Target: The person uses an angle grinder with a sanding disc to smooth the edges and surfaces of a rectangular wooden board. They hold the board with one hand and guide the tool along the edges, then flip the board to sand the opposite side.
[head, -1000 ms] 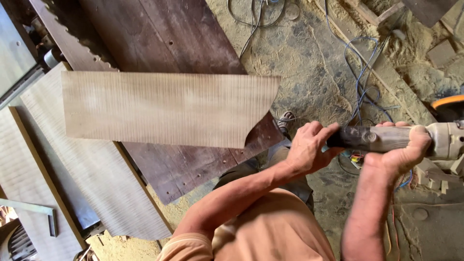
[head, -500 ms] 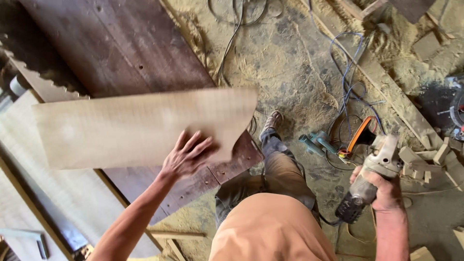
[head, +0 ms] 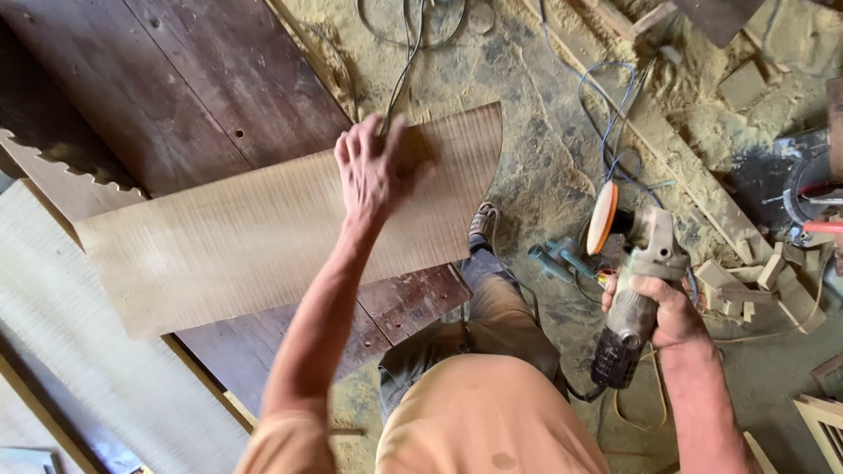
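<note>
A pale wooden board [head: 255,233] with a curved cut at its right end lies tilted across a dark brown workbench [head: 193,96]. My left hand [head: 373,167] rests flat on the board near its upper right end, fingers spread. My right hand [head: 663,312] grips the body of a grey angle grinder [head: 637,272] fitted with an orange-rimmed sanding disc [head: 602,218]. The grinder is held off to the right, over the floor and apart from the board.
Sawdust covers the floor [head: 544,132]. Blue and black cables [head: 615,114] trail across it. Small wood offcuts [head: 755,281] lie at the right, beside another tool [head: 812,197]. A teal tool [head: 558,259] lies near my foot. Pale boards [head: 79,351] lean at lower left.
My left hand let go of the grinder, reached to the board and slid up along it. The board turned so its right end rose. My right hand lowered the grinder to my side.
</note>
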